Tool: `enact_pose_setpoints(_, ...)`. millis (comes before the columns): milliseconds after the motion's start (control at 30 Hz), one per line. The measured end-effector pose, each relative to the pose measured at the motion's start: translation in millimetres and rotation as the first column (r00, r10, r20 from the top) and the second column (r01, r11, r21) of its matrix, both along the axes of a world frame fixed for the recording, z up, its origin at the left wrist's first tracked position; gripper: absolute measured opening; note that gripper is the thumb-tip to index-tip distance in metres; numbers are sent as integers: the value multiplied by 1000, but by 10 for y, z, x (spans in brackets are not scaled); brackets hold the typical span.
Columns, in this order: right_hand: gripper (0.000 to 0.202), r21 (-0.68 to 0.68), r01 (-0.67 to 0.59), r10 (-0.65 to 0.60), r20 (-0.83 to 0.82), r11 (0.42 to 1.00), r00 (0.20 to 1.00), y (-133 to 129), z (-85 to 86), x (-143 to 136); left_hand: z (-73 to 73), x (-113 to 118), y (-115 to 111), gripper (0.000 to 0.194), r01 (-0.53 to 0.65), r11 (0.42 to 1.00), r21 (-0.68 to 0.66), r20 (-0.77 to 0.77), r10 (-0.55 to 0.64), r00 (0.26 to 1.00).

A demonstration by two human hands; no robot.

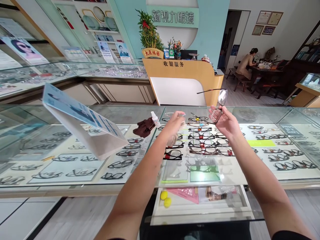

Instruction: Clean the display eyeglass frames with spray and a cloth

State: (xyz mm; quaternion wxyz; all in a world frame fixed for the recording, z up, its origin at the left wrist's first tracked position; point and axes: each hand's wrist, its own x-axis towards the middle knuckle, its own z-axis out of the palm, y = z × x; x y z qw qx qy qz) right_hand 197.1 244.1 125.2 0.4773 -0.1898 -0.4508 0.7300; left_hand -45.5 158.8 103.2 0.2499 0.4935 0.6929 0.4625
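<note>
- One pair of glasses (222, 97) above the counter (75, 190); front's long axis steep, upper temple pointing left.
- Right hand (228, 124): fingers clamped on the lower rim.
- Left hand (176, 122): fingers, cannot tell.
- One bottle (155, 119).

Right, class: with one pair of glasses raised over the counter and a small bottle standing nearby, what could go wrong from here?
The raised glasses could slip, since the right hand grips them only near one lens, and might strike the glass counter below.

Bare fingers so close to that lens could smudge it.

The white bottle stands beside the brown cloth, so a sweep of the left hand might knock it over.
</note>
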Motion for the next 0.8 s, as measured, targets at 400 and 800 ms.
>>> enact_pose_setpoints(400,37,32,-2,2,7,999,1000,-7,28,14,29,-352,-14,29,-360,933,23,-288,351,891)
enact_pose_setpoints(800,43,68,44,-47,35,997,998,9,-25,7,-147,-610,88,62,-511,823,-246,-489,350,799)
